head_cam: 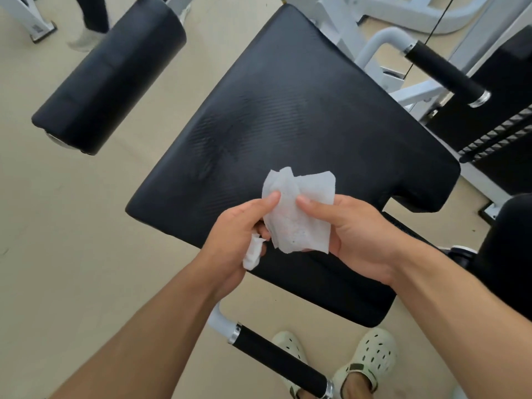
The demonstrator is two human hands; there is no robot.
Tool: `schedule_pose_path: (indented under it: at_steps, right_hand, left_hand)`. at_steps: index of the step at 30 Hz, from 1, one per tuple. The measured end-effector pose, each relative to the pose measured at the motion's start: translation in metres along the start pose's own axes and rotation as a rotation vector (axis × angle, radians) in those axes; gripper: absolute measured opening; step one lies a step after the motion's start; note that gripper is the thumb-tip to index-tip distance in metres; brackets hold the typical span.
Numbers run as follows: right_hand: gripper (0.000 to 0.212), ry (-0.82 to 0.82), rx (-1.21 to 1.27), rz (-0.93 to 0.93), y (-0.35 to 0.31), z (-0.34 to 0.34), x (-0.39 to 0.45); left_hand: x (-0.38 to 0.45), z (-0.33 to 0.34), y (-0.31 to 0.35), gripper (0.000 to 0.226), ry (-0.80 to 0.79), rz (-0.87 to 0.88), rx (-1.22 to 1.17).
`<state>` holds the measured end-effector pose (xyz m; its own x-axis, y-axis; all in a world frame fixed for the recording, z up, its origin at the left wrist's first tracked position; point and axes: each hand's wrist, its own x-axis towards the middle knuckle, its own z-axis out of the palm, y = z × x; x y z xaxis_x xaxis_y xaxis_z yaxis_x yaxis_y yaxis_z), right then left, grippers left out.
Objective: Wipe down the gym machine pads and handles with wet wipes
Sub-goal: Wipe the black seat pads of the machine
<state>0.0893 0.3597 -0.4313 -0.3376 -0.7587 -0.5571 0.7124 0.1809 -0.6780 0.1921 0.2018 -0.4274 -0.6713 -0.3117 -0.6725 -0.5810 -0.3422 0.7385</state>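
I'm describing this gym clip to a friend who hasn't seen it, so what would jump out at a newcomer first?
First, the crumpled white wet wipe at centre, pinched between the left hand and the right hand. Behind it, the big black seat pad fills the middle, showing faint streaks. A black roller pad sits upper left, and a black handle juts out near the pale clogs at the bottom.

two bare hands, left hand (233,240) and right hand (359,240); one white wet wipe (299,211); one flat black seat pad (288,125); one roller pad (109,73); two black handles, near handle (279,361) and far handle (443,72); two pale clogs (371,355).
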Motion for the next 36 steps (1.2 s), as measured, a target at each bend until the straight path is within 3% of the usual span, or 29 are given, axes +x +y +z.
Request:
schedule_pose_path:
  at_steps: [2,6,8,14,17,20,22,24,27,29,31,34,36]
  right_hand:
    - [0.033,0.022,-0.055,0.017,0.0,-0.004,0.0]
    - [0.021,0.343,-0.03,0.002,0.005,-0.013,0.007]
    - [0.017,0.437,0.023,-0.016,0.006,-0.016,0.009]
    - [0.013,0.555,0.147,-0.128,0.007,-0.016,0.018]
    - [0.008,0.834,-0.118,-0.333,0.003,-0.017,0.025]
    - [0.006,0.978,-0.422,-0.535,-0.006,-0.017,0.034]
    - [0.005,0.982,-0.627,-0.572,-0.011,-0.014,0.044]
    - [0.018,0.871,-0.867,-0.504,-0.011,-0.006,0.054]
    - [0.039,0.416,-1.07,-0.307,-0.005,0.016,0.055]
    - [0.041,0.234,-1.037,-0.259,0.006,0.022,0.05]
    - [0.033,0.318,-0.937,-0.377,0.022,0.02,0.044]
    - [0.028,0.663,-0.952,-0.741,0.046,0.006,0.046]
    - [0.037,0.682,-1.085,-0.784,0.057,-0.001,0.058]
  left_hand:
    - [0.0,0.001,0.0,0.039,0.072,0.06,-0.03]
    - [0.003,0.001,0.0,0.015,0.372,0.195,0.088]
    - [0.003,0.001,-0.001,0.01,0.426,0.227,0.193]
    - [0.006,0.007,0.0,0.023,0.482,0.199,0.241]
    - [0.012,0.015,0.006,0.039,0.443,0.098,0.231]
    - [0.018,0.022,0.015,0.05,0.32,-0.021,0.106]
    - [0.022,0.022,0.016,0.044,0.263,-0.03,0.179]
    - [0.021,0.018,0.013,0.036,0.303,0.031,0.34]
    - [0.017,0.002,0.001,0.034,0.499,0.19,0.526]
    - [0.012,-0.012,-0.007,0.034,0.585,0.302,0.591]
    - [0.009,-0.025,-0.012,0.032,0.618,0.436,0.66]
    - [0.011,-0.039,-0.019,0.034,0.606,0.643,0.796]
    - [0.02,-0.046,-0.022,0.036,0.572,0.766,0.899]
